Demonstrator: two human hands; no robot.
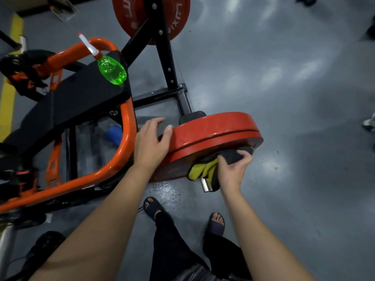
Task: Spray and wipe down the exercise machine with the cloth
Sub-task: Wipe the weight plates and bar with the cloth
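The exercise machine has an orange tube frame (126,126), a black padded bench (67,106) and red weight plates. My left hand (151,141) grips the left edge of the near red plate (215,128), thumb over the rim. My right hand (233,169) holds a yellow and dark grey cloth (205,168) against the plate's lower face, beside the steel bar end (204,184). A green spray bottle (110,71) with a white nozzle stands on the far corner of the bench, out of both hands.
A second red plate (178,15) hangs on the black upright (165,53) at the top. Grey glossy floor (294,98) lies open to the right. My sandalled feet (217,223) stand just below the plate. A yellow floor line (8,102) runs at far left.
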